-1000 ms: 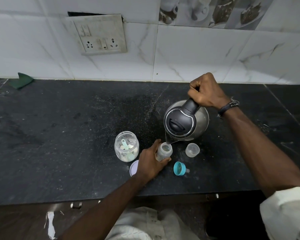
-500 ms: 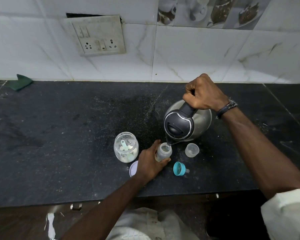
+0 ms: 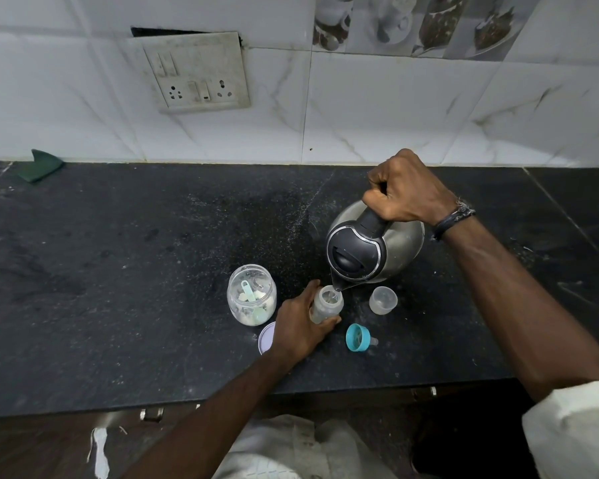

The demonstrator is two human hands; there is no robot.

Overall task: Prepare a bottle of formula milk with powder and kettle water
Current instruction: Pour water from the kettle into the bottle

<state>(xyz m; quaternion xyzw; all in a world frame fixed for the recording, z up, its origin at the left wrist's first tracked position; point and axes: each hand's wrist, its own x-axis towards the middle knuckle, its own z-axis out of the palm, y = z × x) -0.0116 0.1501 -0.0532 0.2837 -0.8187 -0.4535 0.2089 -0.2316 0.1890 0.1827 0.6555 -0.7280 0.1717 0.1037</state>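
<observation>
My right hand [image 3: 407,188] grips the black handle of a steel kettle [image 3: 374,250], tilted with its spout over the open mouth of a small clear baby bottle [image 3: 326,304]. Water runs from the spout into the bottle. My left hand [image 3: 300,328] holds the bottle upright on the black counter [image 3: 135,271]. To the left stands an open glass jar of white powder [image 3: 252,294] with a pale green scoop inside. The teal bottle collar with teat [image 3: 358,337] lies on its side to the right of the bottle. A clear cap [image 3: 382,300] stands beside the kettle.
The jar's pale lid [image 3: 265,337] lies flat by my left wrist. A green cloth [image 3: 42,164] sits at the far left against the tiled wall. A socket plate [image 3: 198,72] is on the wall. The counter's front edge runs just below my forearms.
The kettle has tipped a little further toward the bottle, and my right hand has risen slightly with the handle. My left hand and the bottle have stayed in place.
</observation>
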